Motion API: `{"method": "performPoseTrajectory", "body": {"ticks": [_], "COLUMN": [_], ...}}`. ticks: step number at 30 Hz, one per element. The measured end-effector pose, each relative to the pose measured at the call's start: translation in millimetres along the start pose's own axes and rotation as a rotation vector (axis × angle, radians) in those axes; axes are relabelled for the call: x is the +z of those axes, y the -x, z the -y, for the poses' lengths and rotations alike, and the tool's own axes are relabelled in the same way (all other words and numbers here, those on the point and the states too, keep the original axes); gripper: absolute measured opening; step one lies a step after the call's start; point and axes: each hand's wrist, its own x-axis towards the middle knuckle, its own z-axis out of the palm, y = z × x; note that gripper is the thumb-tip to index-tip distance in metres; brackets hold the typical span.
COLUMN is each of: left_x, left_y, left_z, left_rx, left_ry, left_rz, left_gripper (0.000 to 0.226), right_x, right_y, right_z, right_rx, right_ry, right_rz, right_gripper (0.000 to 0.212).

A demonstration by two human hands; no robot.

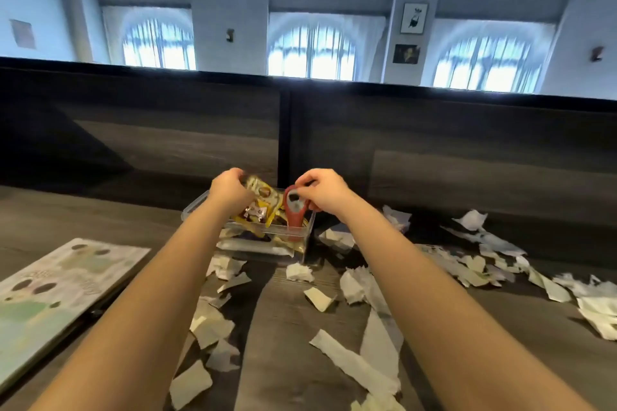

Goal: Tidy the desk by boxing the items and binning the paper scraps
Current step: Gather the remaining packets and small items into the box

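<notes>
Boxing items: both hands are over the clear plastic box at the back of the counter, against the dark divider panel. Left hand pinches the top of a yellow snack packet, angled down into the box, probably so it slides in beside what's already there. Right hand grips a red tool with a grey oval insert by its upper end, lower end already inside the box near the right wall; likely stood on end to save space. Torn paper scraps are spread over the counter in front of and right of the box, none binned from what shows; no bin in view. Printed board lies flat at left, unboxed. Packet print is too blurred to read; no legible brand or label anywhere.
</notes>
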Motion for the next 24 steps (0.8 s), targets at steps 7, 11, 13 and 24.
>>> {"method": "performPoseTrajectory", "body": {"ticks": [7, 11, 13, 24], "left_x": [11, 11, 12, 22], "left_y": [4, 16, 23, 79], "left_z": [16, 11, 5, -37], "left_rx": [0.017, 0.041, 0.084, 0.316], "left_ry": [-0.357, -0.417, -0.398, -0.298], "left_rz": [0.074, 0.106, 0.074, -0.057], "left_gripper": [0.024, 0.024, 0.024, 0.027], "right_x": [15, 14, 11, -60], "right_y": [-1, 5, 8, 70], "right_z": [-8, -6, -3, -19], "right_rx": [-0.031, -0.049, -0.053, -0.05], "right_ry": [0.143, 0.134, 0.141, 0.289], "right_rz": [0.021, -0.057, -0.081, -0.106], "right_gripper": [0.026, 0.018, 0.018, 0.02]}}
